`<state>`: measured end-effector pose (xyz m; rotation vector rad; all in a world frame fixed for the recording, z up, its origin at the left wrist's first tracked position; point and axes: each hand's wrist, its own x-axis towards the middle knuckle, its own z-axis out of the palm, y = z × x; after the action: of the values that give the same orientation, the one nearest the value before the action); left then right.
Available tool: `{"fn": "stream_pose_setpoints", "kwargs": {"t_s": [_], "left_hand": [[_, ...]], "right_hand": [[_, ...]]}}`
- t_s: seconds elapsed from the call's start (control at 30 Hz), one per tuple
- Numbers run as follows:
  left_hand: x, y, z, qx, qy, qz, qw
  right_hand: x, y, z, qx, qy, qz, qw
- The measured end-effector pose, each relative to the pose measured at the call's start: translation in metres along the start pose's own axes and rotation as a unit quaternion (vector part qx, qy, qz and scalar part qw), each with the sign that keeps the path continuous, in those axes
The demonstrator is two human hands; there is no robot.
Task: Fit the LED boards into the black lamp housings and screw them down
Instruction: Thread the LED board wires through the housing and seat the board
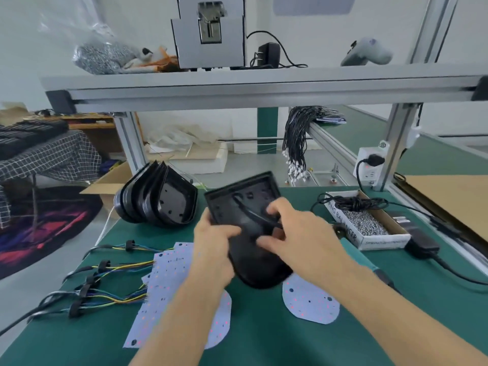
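Observation:
I hold one black lamp housing [245, 207] tilted up above the green mat, its hollow inside facing me. My left hand [214, 241] grips its left edge. My right hand [293, 233] pinches a black cable [245, 210] that runs across the inside of the housing. Just below the housing, one white LED board [310, 302] lies flat on the mat. A fanned pile of more LED boards [169, 281] with coloured wire leads [105, 281] lies to the left. A nested stack of black housings [158, 199] stands on edge at the back left.
A cardboard box of small silver screws [369, 223] with a coiled black cord on it sits at the right. A teal-handled tool [361, 260] lies behind my right forearm. A black power adapter [422, 244] and cable lie far right. An aluminium shelf frame [264, 88] crosses overhead.

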<state>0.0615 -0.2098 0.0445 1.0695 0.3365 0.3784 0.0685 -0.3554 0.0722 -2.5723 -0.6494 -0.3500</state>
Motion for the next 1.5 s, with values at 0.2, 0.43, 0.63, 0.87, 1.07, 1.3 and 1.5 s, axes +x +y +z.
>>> {"fn": "stream_pose_setpoints", "kwargs": {"t_s": [0.2, 0.43, 0.63, 0.87, 1.07, 1.3, 1.5], "left_hand": [[-0.004, -0.001, -0.006, 0.071, -0.018, 0.077, 0.994], [0.003, -0.005, -0.002, -0.02, 0.041, -0.009, 0.999], [0.023, 0.002, -0.027, -0.042, 0.104, -0.041, 0.993], [0.016, -0.009, -0.01, -0.026, 0.096, -0.029, 0.995], [0.005, -0.02, 0.001, 0.053, 0.044, 0.038, 0.997], [-0.01, -0.034, 0.029, 0.103, -0.072, 0.105, 0.987], [-0.011, -0.028, 0.034, 0.099, -0.079, 0.121, 0.985]], "right_hand": [[0.005, 0.012, -0.003, 0.041, 0.091, -0.037, 0.994], [0.011, 0.008, 0.024, 0.003, 0.111, -0.07, 0.991], [-0.048, 0.074, 0.041, 0.095, -0.054, 0.104, 0.989], [-0.036, 0.065, 0.068, 0.421, -0.033, 0.109, 0.9], [-0.008, 0.05, 0.027, 0.399, 0.113, 0.042, 0.909], [0.027, 0.014, 0.022, 0.256, 0.149, 0.05, 0.954], [0.041, 0.023, 0.015, 0.18, 0.117, 0.042, 0.976]]}}
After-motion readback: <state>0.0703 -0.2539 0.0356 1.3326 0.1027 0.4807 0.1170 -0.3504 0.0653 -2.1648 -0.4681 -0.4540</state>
